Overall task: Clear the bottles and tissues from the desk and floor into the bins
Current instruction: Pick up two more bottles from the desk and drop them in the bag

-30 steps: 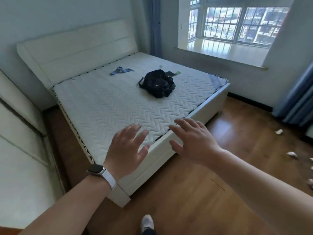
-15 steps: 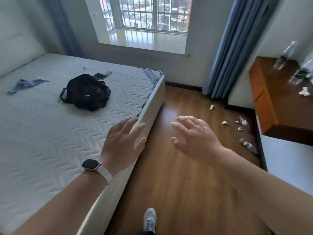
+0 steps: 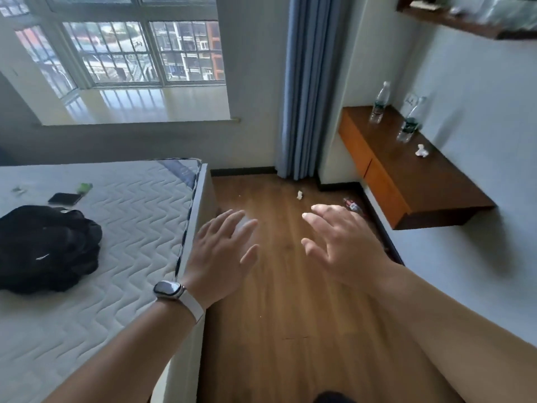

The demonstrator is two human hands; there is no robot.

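Note:
Two clear plastic bottles stand on the brown wall-mounted desk (image 3: 430,181): one (image 3: 379,103) at its far end, the other (image 3: 410,121) nearer the wall. A crumpled white tissue (image 3: 422,150) lies on the desk beyond them. On the wooden floor lie another tissue (image 3: 300,195) and a bottle with a red label (image 3: 352,205), partly hidden behind my right hand. My left hand (image 3: 222,255), with a watch on its wrist, and my right hand (image 3: 343,245) hover over the floor with fingers spread, holding nothing. No bin is in view.
A white bed (image 3: 116,242) fills the left side, with a black bag (image 3: 43,245) and a phone (image 3: 64,198) on it. A blue curtain (image 3: 308,82) hangs by the window. A dark shelf (image 3: 465,21) is mounted high on the right wall.
The view has swung right from the bed toward the desk, which now shows both bottles and the tissue. Both hands stay spread in front of me.

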